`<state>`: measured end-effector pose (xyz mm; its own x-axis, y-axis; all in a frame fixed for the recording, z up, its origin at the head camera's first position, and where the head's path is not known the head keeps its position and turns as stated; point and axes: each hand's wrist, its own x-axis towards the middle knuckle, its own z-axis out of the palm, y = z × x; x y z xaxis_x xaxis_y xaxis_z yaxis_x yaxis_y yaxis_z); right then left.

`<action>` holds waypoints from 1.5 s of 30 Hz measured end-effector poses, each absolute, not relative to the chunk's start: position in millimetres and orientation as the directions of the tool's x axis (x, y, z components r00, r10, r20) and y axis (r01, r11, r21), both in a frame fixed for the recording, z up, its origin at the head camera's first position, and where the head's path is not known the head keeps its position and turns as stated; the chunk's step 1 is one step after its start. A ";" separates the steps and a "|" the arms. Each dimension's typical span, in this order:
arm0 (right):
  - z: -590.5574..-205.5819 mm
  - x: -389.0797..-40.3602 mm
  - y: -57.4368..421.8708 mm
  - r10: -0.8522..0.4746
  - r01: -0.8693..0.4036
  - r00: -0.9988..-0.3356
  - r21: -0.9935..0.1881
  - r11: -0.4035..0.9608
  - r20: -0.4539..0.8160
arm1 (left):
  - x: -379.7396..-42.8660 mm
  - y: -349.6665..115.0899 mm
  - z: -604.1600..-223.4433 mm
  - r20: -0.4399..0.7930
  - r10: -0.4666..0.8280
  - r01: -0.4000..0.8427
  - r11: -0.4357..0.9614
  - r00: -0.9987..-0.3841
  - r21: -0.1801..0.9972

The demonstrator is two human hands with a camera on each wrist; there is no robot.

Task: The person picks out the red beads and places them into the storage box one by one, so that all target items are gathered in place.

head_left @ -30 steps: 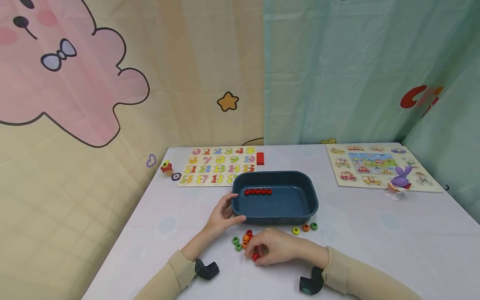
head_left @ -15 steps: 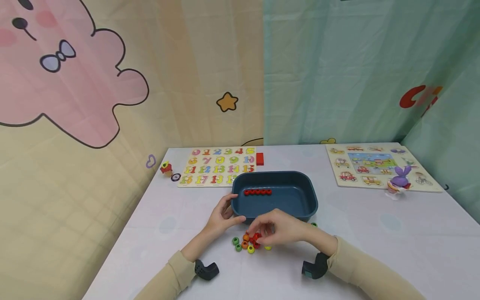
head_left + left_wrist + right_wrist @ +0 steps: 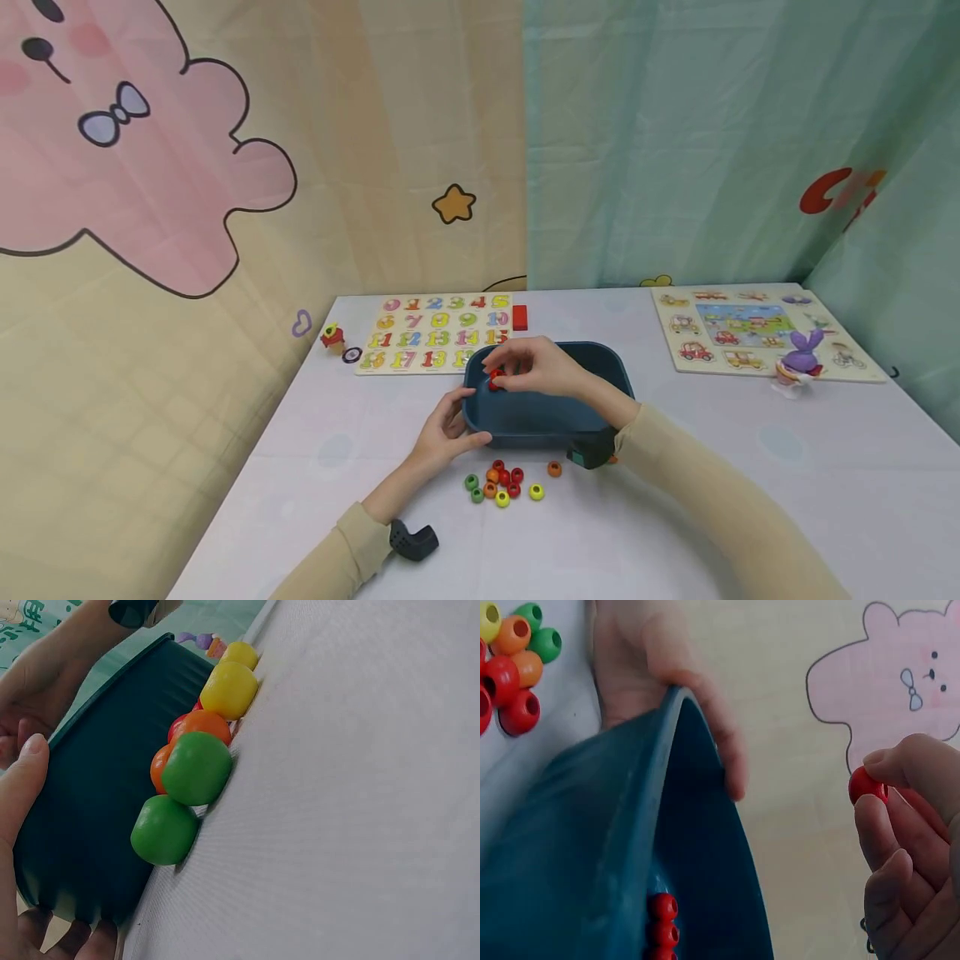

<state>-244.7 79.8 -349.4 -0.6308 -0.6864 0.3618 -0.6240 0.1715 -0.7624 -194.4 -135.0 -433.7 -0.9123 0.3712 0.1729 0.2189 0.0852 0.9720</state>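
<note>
Pinches a red bead with the right hand, thumb and fingertip nearly together, over the left part of a blue tray; height above it hard to judge. Grips the tray's left end with the left hand, thumb against the near wall. Probably best to lower the bead close beside the row of red beads before loosening the pinch, so as not to set the row rolling, and to hold the tray level meanwhile.

Near side of the tray, on a white table: loose beads in red, orange, green and yellow, mostly clustered. Far left, a number board with a red block just beside; far right, a picture board with a purple toy at the near edge. Beyond, hanging cloth, beige left, green right.
</note>
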 end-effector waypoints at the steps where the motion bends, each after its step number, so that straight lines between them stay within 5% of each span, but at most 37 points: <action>1: -346.8 -246.6 77.7 -0.683 -0.614 -0.642 -0.767 0.185 0.348 | -194.2 -135.0 -433.6 0.173 0.372 0.219 0.084 -0.912 0.972; 12: -395.9 -295.4 65.3 -0.726 -0.591 -0.660 -0.730 0.342 0.194 | -196.7 -134.8 -435.1 0.227 0.385 0.275 0.072 -0.894 0.959; 26: -407.2 -293.6 55.4 -0.755 -0.604 -0.656 -0.589 0.538 -0.017 | -199.4 -136.3 -436.0 0.220 0.389 0.259 0.051 -0.895 0.965; 37: -391.8 -279.7 67.5 -0.693 -0.633 -0.710 -0.544 0.551 0.125 | -194.3 -134.6 -435.5 0.182 0.390 0.226 0.070 -0.903 0.972; 45: -360.1 -242.5 99.3 -0.650 -0.624 -0.702 -0.691 0.365 0.291 | -194.5 -135.7 -434.7 0.175 0.376 0.215 0.069 -0.910 0.974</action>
